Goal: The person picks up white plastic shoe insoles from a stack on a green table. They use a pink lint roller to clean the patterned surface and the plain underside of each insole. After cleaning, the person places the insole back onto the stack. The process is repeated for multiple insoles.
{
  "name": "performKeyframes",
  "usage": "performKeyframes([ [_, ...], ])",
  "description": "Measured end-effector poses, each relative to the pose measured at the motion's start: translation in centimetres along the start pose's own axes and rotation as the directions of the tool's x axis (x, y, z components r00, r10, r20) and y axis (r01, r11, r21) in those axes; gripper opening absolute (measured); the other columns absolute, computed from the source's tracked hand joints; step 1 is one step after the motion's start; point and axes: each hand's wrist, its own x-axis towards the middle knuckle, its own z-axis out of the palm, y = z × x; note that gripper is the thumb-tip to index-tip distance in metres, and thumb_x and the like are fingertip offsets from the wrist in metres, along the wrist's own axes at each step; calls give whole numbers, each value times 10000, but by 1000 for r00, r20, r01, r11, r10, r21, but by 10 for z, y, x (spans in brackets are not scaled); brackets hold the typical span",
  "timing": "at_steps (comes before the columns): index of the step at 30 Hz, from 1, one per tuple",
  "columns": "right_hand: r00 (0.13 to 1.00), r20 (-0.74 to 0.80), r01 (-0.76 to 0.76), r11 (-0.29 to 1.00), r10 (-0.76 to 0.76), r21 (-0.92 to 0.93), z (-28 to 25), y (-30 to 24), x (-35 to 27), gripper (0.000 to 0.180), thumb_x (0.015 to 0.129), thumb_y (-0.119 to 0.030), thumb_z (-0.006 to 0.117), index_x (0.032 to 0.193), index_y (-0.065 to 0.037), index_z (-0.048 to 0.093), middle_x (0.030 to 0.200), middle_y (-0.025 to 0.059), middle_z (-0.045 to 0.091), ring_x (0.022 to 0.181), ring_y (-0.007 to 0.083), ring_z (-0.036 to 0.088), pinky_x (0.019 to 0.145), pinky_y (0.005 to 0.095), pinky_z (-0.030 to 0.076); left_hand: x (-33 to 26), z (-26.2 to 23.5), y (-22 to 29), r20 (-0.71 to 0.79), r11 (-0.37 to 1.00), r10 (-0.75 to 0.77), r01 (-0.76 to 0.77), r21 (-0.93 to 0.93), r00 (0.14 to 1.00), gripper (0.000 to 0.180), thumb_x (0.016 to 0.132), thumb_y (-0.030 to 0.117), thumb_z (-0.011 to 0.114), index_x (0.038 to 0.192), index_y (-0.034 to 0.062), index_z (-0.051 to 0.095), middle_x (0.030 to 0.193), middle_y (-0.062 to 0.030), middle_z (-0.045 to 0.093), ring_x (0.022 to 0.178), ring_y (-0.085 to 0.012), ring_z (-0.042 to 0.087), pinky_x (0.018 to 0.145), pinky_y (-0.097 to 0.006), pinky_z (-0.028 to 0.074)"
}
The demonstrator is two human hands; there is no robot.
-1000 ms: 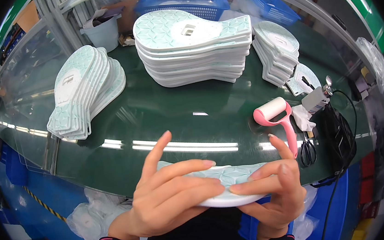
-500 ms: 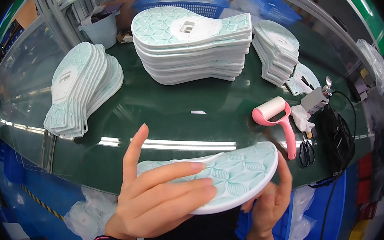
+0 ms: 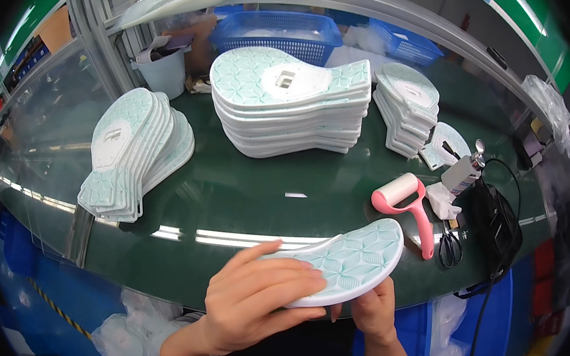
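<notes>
Left hand: fingers spread flat on top of the insole, pressing it.
Right hand: under the insole, cupping it from below.
Insole: near the table edge, 6 o'clock.
Roller: just beside, 3 o'clock.
Stacks: up at 12.

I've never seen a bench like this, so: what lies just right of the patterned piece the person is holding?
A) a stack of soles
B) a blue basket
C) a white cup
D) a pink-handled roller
D: the pink-handled roller lies on the green table beside the held insole's right end.
</notes>
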Motion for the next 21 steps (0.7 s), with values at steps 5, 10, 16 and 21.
performKeyframes([
  [5, 998, -21, 51, 988, -54, -147, -5, -12, 14, 796, 744, -716, 396, 1041, 21, 433, 884, 120, 531, 669, 174, 574, 463, 264, 479, -4, -8, -11, -11, 963, -262, 260, -72, 965, 190, 729, 50, 667, 916, 21, 650, 848, -93, 659, 723, -186, 650, 642, -249, 511],
  [10, 986, -94, -131, 989, 137, 67, -26, -45, 27, 422, 791, -258, 507, 1111, 10, 439, 930, 90, 516, 854, 125, 521, 756, 251, 425, 1, -29, -35, -378, 909, -416, 391, -147, 827, 83, 820, 23, 566, 875, -39, 561, 624, -31, 586, 560, -34, 523, 497, -167, 386],
  [16, 940, -259, 160, 958, -222, -239, -30, -72, 115, 354, 862, -80, 487, 1199, 8, 425, 835, 31, 549, 768, 74, 525, 707, 188, 406, 70, -61, -93, -535, 921, -360, 199, -335, 764, 164, 895, 172, 492, 905, 12, 530, 626, -1, 574, 556, 3, 481, 477, -156, 344],
  [21, 798, -238, 363, 757, -553, -543, -38, -82, 184, 343, 895, -173, 489, 1196, -11, 453, 1012, 84, 523, 922, 135, 520, 790, 254, 435, 137, -68, -142, -574, 912, -275, 398, 98, 771, 470, 881, 368, 488, 1145, -19, 458, 728, -100, 599, 652, -189, 576, 621, -295, 436],
])
